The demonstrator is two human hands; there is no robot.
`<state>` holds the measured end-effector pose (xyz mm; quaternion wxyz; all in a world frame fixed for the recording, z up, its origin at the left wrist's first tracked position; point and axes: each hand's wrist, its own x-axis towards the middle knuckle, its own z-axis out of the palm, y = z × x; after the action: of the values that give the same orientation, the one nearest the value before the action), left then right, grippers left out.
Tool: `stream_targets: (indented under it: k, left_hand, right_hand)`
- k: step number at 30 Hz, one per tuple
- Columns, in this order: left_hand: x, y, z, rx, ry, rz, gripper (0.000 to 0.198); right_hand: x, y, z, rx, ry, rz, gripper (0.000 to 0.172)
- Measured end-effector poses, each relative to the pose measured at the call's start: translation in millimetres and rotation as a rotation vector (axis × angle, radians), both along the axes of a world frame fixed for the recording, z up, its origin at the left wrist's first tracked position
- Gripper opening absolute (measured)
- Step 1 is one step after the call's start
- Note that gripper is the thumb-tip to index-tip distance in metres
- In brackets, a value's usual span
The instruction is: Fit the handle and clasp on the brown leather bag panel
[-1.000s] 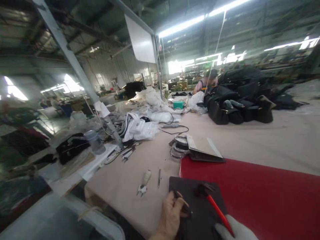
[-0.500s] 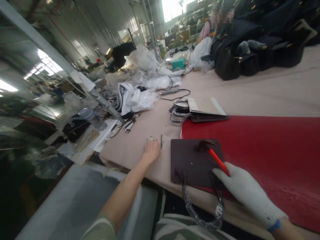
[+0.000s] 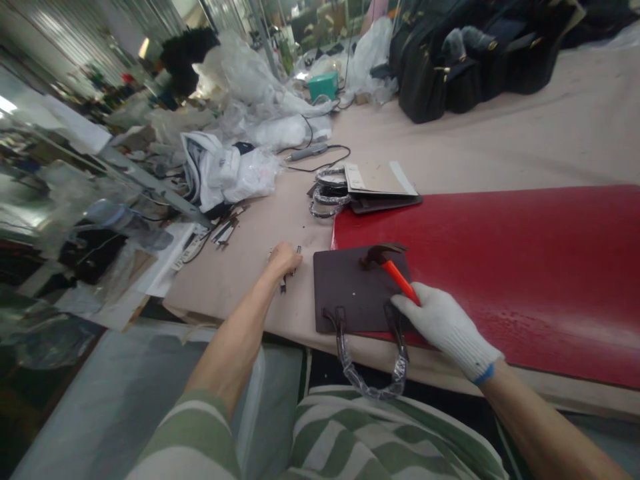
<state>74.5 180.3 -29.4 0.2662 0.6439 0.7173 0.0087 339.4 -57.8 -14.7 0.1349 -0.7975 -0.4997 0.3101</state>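
Note:
My right hand (image 3: 443,323), in a white knit glove, grips the orange handle of a small hammer (image 3: 387,263) whose dark head rests on a dark brown leather panel (image 3: 350,287). The panel lies flat at the table's near edge, and its plastic-wrapped handle loop (image 3: 373,380) hangs over that edge. My bare left hand (image 3: 283,259) reaches out left of the panel and closes over a small white-handled tool on the table, with a thin metal pin (image 3: 298,252) beside it. The tool is mostly hidden under the fingers.
A large red sheet (image 3: 500,247) covers the table to the right of the panel. Behind it lie a flat board on a stack of rings (image 3: 373,183), a corded tool (image 3: 307,152), white plastic bags (image 3: 235,173) and a heap of black handbags (image 3: 475,60).
The view has tilted down toward my lap. My left hand let go of the panel's strap and reached left to the small tool. The right hand stays on the hammer.

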Motion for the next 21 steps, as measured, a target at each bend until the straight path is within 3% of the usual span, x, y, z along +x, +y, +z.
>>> stream_targets:
  k: [4, 8, 10, 14, 21]
  left_hand:
    - [0.7, -35.4, 10.2, 0.040, -0.302, -0.015, 0.011]
    - [16.4, -101.6, 15.0, -0.019, -0.963, -0.006, 0.031]
    - [29.2, -132.6, 11.8, -0.077, -1.186, -0.010, 0.039]
    - [50.4, -165.8, -2.4, -0.034, -1.225, -0.049, 0.032]
    - [51.6, -167.1, -14.4, 0.053, -1.126, -0.138, 0.024]
  right_hand:
    - [-0.1, -0.1, 1.7, -0.014, 0.001, -0.012, 0.027]
    - [0.0, 0.0, 3.1, 0.001, 0.011, -0.008, 0.027]
    - [-0.5, 0.0, 3.6, -0.006, 0.005, -0.007, 0.027]
    - [-2.4, -0.3, 5.0, -0.021, -0.031, 0.003, 0.029]
    - [-3.4, -2.5, 9.0, 0.003, -0.042, 0.009, 0.030]
